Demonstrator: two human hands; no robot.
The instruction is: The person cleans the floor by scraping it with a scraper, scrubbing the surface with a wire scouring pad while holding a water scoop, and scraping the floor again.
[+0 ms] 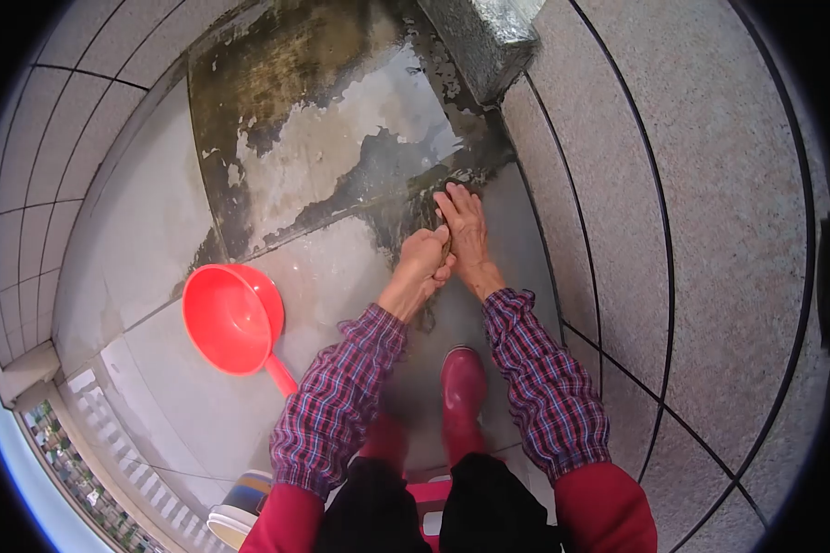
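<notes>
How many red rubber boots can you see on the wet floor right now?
2. One boot stands below the right hand; the other boot is blurred, partly hidden behind the left sleeve.

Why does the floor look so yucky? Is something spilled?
Yes. A water puddle lies on the floor, ringed by dark, blotchy grime. Both hands, left and right, press together at its wet edge. A red scoop sits tipped beside them.

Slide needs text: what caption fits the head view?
Both hands, left hand and right hand, scrub a wet floor beside a red scoop.
</notes>
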